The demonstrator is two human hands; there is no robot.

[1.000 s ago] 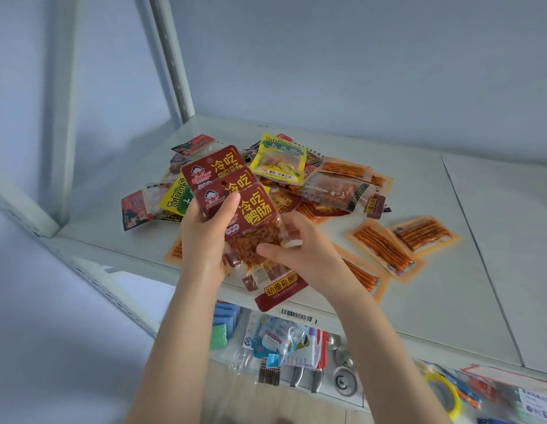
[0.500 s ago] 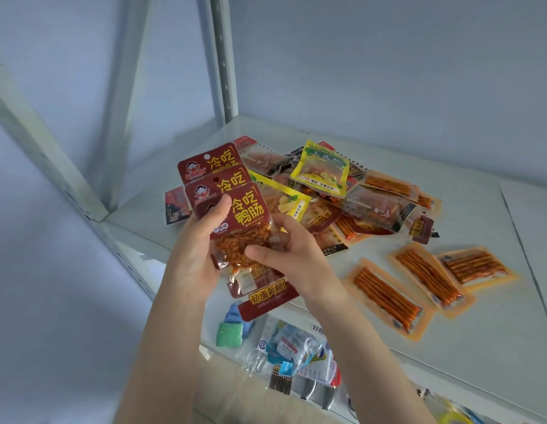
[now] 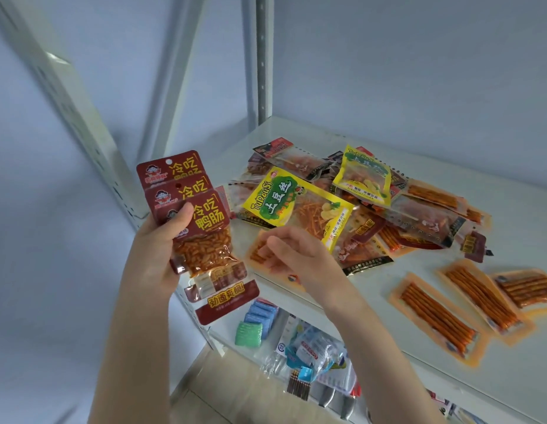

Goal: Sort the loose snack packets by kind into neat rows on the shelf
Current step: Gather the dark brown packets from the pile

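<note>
My left hand [image 3: 162, 252] grips a fan of three dark-red plastic snack packets [image 3: 201, 215], thumb pressed across the front one. They are held off the front-left corner of the white metal shelf [image 3: 526, 228], over open air. My right hand [image 3: 299, 255] hovers at three o'clock from them, fingers loosely curled with nothing visibly in them. I cannot tell whether its tips touch the orange flat packet of sticks [image 3: 256, 255] lying at the shelf's front edge below.

The biggest risk, I think, is the fan slipping. The packets are slick and only my thumb pins them, so the back ones could slide out and drop past the edge. That edge packet could also be knocked off if I sweep my right hand carelessly.

The unsorted heap of mixed packets [image 3: 412, 209] sits at one o'clock from my right hand. A yellow packet with green lettering [image 3: 293, 206] leans out of it towards me, and a second yellow one [image 3: 363, 175] lies on top. Dragging one out may topple the others.

Three more orange stick packets [image 3: 480, 298] lie side by side at four o'clock, already looking like a row. The heap takes up the back-left of the shelf, where I would likely want to start a red row.

The grey slotted upright [image 3: 261, 56] stands at twelve o'clock. On the level below, at six o'clock, are a green sponge [image 3: 249, 333] and a clear bag of oddments [image 3: 318, 353].
</note>
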